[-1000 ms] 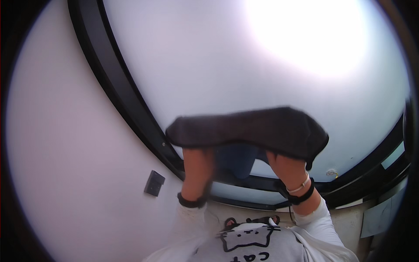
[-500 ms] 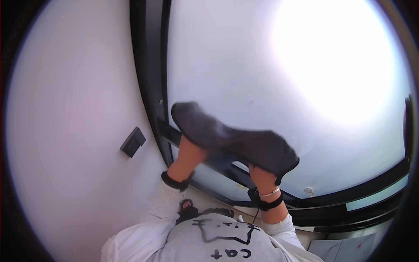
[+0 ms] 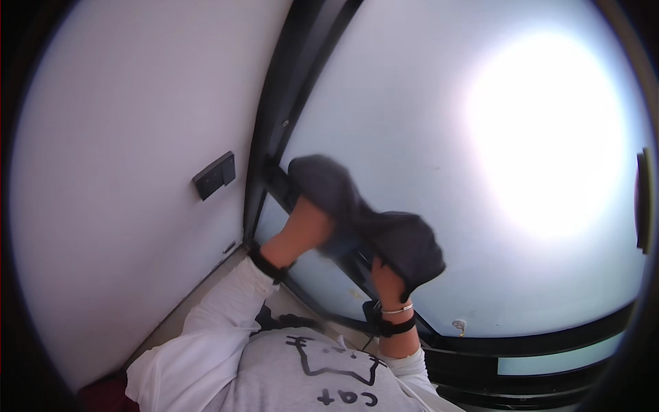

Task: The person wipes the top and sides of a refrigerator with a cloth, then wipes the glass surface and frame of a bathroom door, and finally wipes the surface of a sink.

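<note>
A dark grey cloth piece with black edging (image 3: pixel 401 237) is stretched between my two hands, slightly blurred by motion. Its two rounded ends cover the hands, and a narrower twisted part lies between them. My left hand (image 3: pixel 310 214) reaches up into the left end; only the wrist and the heel of the hand show below the fabric. Under the right end is my right hand (image 3: pixel 386 273), also hidden beyond the wrist. The fingers of both hands are out of sight, so their grip does not show. Black bands circle both wrists, and a thin bracelet sits on the right one.
A frosted glass panel (image 3: pixel 384 123) in a black frame (image 3: pixel 274 103) stands close in front. On the pale wall (image 3: pixel 137 137) at left is a black switch or socket plate (image 3: pixel 215 176). A dark handle-like bar (image 3: pixel 644 202) shows at the far right.
My view has turned to the right and tilted. The cloth's two ends have come closer together, its middle looks more bunched, and its right end is lower left in view.
</note>
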{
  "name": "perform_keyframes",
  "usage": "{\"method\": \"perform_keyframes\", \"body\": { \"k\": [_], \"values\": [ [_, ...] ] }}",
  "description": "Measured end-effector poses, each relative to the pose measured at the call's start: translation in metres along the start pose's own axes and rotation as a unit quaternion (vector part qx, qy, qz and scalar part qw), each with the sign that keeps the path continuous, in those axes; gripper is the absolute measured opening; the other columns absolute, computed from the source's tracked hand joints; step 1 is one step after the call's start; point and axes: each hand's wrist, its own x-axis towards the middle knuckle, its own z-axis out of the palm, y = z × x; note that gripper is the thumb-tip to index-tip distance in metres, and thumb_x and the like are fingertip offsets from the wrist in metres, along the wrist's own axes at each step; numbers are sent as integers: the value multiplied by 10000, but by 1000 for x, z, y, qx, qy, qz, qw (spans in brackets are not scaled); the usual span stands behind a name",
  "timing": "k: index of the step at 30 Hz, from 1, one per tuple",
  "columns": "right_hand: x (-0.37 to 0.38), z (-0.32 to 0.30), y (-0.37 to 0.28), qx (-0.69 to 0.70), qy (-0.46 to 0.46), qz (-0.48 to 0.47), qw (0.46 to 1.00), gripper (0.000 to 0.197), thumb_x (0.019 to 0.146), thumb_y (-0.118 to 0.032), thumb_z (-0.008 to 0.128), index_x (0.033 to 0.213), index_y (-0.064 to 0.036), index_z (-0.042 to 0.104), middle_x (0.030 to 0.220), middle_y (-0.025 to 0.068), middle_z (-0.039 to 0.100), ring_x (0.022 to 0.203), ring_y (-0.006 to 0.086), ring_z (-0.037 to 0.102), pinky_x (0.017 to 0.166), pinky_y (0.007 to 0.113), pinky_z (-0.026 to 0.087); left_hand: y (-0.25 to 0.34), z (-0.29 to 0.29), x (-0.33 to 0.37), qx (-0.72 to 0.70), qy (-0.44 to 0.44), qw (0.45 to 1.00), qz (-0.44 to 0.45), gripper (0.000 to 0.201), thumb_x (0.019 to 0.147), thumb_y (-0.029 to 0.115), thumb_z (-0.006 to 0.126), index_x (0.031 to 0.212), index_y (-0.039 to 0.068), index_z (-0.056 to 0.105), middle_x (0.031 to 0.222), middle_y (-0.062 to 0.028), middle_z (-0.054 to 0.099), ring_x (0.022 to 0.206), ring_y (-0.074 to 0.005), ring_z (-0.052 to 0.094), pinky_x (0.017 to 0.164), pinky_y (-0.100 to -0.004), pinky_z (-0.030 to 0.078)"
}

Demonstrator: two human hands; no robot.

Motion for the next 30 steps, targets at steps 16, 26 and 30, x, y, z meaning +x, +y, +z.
{"method": "perform_keyframes", "body": {
  "k": [16,26,30],
  "values": [
    [23,43,-43,57,-33,-61,996,173,634,-160,595,796,-100,585,783,108,560,708,308,534,566,391,416,-12,35,-52,55,-115,983,-134,355,807,178,527,1144,71,493,1132,-173,520,1057,-346,484,875,-441,396],
    [44,46,-45,112,-11,-67,991,204,638,-119,627,835,-83,589,794,102,576,717,303,552,580,378,438,-21,53,-36,26,-61,997,-46,386,799,212,544,1136,36,479,1101,-171,534,1048,-318,503,888,-413,397],
    [46,71,-50,115,47,-67,990,165,647,-137,601,794,-73,560,774,99,544,706,286,526,559,374,396,-29,25,-17,7,-75,995,-64,394,773,209,584,1117,43,489,1099,-148,537,1033,-300,513,885,-398,401]
  ]
}}
